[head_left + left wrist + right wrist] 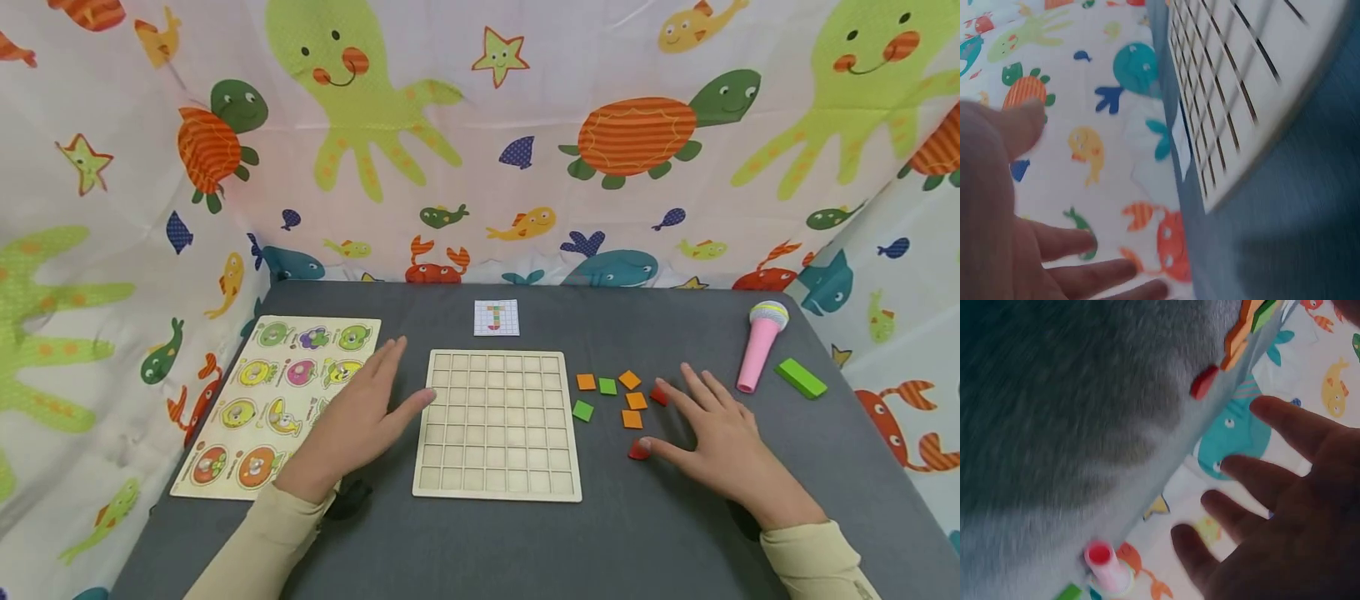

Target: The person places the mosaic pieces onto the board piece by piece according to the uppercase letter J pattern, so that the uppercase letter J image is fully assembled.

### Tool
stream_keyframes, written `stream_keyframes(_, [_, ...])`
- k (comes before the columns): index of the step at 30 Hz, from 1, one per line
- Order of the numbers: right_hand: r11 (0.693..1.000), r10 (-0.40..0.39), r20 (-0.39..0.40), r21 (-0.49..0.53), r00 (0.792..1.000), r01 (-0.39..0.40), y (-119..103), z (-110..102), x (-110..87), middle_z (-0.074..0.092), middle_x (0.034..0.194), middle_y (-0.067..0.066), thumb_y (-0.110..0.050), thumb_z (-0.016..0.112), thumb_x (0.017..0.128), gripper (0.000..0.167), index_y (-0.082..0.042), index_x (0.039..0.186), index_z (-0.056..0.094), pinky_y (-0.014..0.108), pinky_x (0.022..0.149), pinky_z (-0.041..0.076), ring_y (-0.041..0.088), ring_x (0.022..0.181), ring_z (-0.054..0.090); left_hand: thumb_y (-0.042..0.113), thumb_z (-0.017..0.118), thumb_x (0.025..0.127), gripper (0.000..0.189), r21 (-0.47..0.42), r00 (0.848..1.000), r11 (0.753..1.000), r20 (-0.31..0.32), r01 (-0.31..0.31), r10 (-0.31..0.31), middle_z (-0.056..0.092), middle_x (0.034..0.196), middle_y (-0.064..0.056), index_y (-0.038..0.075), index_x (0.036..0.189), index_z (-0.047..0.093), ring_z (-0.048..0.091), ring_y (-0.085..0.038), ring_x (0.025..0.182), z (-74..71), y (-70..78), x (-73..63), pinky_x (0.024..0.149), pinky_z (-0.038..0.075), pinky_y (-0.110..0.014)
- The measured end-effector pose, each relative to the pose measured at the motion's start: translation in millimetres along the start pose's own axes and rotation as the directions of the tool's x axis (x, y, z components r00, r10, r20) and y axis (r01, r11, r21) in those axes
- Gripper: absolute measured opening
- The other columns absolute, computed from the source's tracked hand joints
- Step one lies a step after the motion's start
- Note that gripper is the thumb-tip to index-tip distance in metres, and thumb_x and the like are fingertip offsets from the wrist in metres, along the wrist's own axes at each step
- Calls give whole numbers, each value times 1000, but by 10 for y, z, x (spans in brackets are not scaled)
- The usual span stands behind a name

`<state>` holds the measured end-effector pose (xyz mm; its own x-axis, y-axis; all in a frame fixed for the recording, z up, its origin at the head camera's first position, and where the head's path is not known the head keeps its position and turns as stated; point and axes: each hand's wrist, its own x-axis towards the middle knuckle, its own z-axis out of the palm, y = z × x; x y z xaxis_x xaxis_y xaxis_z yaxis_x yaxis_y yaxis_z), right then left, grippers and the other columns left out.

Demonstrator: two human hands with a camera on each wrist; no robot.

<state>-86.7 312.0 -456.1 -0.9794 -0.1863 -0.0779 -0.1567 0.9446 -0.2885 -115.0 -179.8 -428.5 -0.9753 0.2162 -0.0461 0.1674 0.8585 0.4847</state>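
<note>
A square wooden grid board [497, 425] lies in the middle of the grey table. My left hand [360, 421] hovers at the board's left edge, fingers extended and thumb toward its rim, holding nothing. To the right of the board lie several small square tiles: orange ones [636, 401], green ones [582, 410] and red ones [639, 450]. My right hand [720, 442] is spread over the red tiles, its thumb and index fingertip overlapping them in the head view. In the right wrist view its fingers [1272, 475] are apart, with nothing gripped.
Behind the board lies a small card [497, 317] with a coloured J on a grid. A fruit picture board [247, 417] sits at left, partly behind my left hand. At right are a pink toy microphone [759, 350] and a green block [801, 378]. A sea-animal cloth [480, 192] surrounds the table.
</note>
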Motion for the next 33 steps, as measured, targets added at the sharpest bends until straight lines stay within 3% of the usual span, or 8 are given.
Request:
stream_keyframes(3, [997,-72,-22,35,997,73,17,7,105,39,170,27,-59,80,91,86,-13,159,54,89,112,30,55,156,30,79,48,100,101,-52,999,997,25,49,-48,35,176,-14,13,173,24,39,-37,162,101,108,156,127,40,-63])
stream_keyframes(7, [985,-160,-72,60,984,164,37,68,196,59,154,26,-32,85,93,64,-7,148,64,81,114,39,53,148,45,67,57,103,94,-90,988,985,69,147,-141,53,163,-21,4,169,33,53,-40,151,205,173,261,122,46,-62])
stream_keyframes(11, [978,-191,-107,67,976,198,59,82,287,67,141,22,-17,85,92,49,-4,137,71,72,116,44,49,140,52,66,60,102,91,-97,978,975,83,201,-193,70,134,-16,3,165,41,68,-33,122,251,198,331,103,59,-53])
stream_keyframes(16, [974,-206,-119,67,971,215,55,82,361,70,133,18,-11,85,92,37,-6,127,75,68,112,50,43,131,57,59,66,102,80,-142,968,965,153,222,-200,69,101,-5,7,160,50,64,-19,84,275,143,337,71,52,-34])
stream_keyframes(20, [969,-232,-121,61,965,240,29,69,415,72,127,14,-8,85,91,33,-9,123,77,63,108,55,37,123,61,45,71,102,68,-187,961,955,200,231,-193,69,92,-3,10,157,54,65,-17,68,294,76,332,61,52,-31])
stream_keyframes(33, [973,-225,-72,42,972,228,-17,38,500,75,120,9,-5,85,90,31,-11,119,79,58,102,59,31,114,64,18,78,97,66,-256,947,922,217,289,-237,72,92,-5,13,158,52,70,-16,65,367,3,385,60,60,-30])
